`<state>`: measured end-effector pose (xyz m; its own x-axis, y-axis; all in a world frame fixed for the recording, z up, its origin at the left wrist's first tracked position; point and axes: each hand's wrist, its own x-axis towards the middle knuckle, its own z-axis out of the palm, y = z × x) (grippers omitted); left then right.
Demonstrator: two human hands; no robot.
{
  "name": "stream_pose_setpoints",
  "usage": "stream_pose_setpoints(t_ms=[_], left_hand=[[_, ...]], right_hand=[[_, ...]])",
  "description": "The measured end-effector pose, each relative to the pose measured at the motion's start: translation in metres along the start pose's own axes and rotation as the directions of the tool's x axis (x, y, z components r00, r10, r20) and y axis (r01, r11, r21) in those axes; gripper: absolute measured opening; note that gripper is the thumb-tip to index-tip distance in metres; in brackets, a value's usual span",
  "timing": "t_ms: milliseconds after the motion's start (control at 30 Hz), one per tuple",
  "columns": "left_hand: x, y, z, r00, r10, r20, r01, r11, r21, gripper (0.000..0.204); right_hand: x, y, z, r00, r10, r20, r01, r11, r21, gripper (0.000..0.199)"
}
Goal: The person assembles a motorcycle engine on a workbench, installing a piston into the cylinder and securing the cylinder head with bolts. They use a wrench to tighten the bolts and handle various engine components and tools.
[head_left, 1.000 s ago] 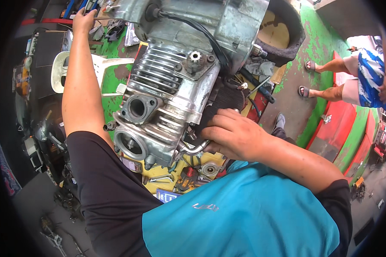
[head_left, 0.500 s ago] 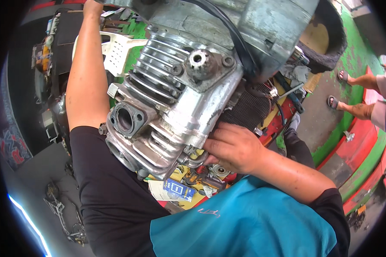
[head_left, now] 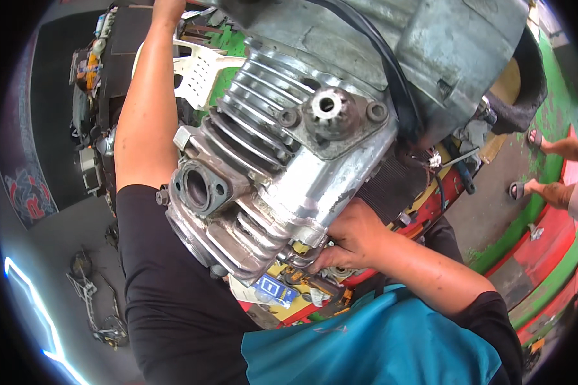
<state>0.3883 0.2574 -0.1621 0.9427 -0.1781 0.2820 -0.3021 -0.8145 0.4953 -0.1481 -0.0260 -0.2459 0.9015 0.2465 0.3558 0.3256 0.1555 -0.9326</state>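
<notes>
A motorcycle engine [head_left: 340, 167] fills the upper middle, close in front of me, with its finned cylinder and cylinder head toward my body. A round port opens on the head's left side, and a splined plug is bolted to its upper face. My right hand [head_left: 352, 239] grips the lower right edge of the head, thumb below, its other fingers partly hidden behind the metal. My left arm reaches up along the engine's left side. My left hand [head_left: 168, 9] is cut off at the top edge, so its fingers cannot be seen. A black cable [head_left: 392, 58] runs across the casing.
Beneath the engine stands a red and yellow bench with a blue box [head_left: 275, 290], a drill [head_left: 318, 282] and a finned radiator [head_left: 392, 183]. A white plastic chair [head_left: 196, 70] is behind my left arm. At right stand another person's sandalled feet [head_left: 526, 189].
The engine and surroundings have shifted right and slightly down in view. My right hand has slid further behind the head's edge, so fewer fingers show.
</notes>
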Motion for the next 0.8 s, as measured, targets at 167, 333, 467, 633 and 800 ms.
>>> stream_pose_setpoints(t_ms=[167, 333, 467, 633, 800], left_hand=[[0.015, -0.015, -0.002, 1.000, -0.004, 0.010, 0.004, 1.000, -0.028, 0.060], [0.038, 0.006, 0.031, 0.997, 0.027, 0.065, -0.023, 0.998, -0.062, 0.059], [0.032, -0.012, 0.007, 1.000, 0.001, 0.029, 0.001, 0.998, -0.056, 0.059], [0.030, -0.015, 0.014, 0.999, -0.016, 0.029, 0.018, 0.996, -0.087, 0.059], [0.030, -0.013, 0.015, 0.999, -0.027, 0.023, 0.029, 0.995, -0.100, 0.059]], right_hand=[[0.002, -0.002, 0.004, 0.999, -0.026, -0.038, 0.030, 0.994, 0.109, 0.063], [0.007, -0.002, 0.007, 0.990, 0.007, -0.139, 0.021, 0.980, 0.198, 0.061], [-0.002, -0.011, 0.015, 0.994, 0.048, -0.101, -0.019, 0.962, 0.271, 0.059], [0.001, -0.016, 0.016, 0.990, 0.128, -0.063, -0.102, 0.943, 0.318, 0.061], [0.000, -0.020, 0.019, 0.979, 0.197, -0.046, -0.164, 0.907, 0.388, 0.065]])
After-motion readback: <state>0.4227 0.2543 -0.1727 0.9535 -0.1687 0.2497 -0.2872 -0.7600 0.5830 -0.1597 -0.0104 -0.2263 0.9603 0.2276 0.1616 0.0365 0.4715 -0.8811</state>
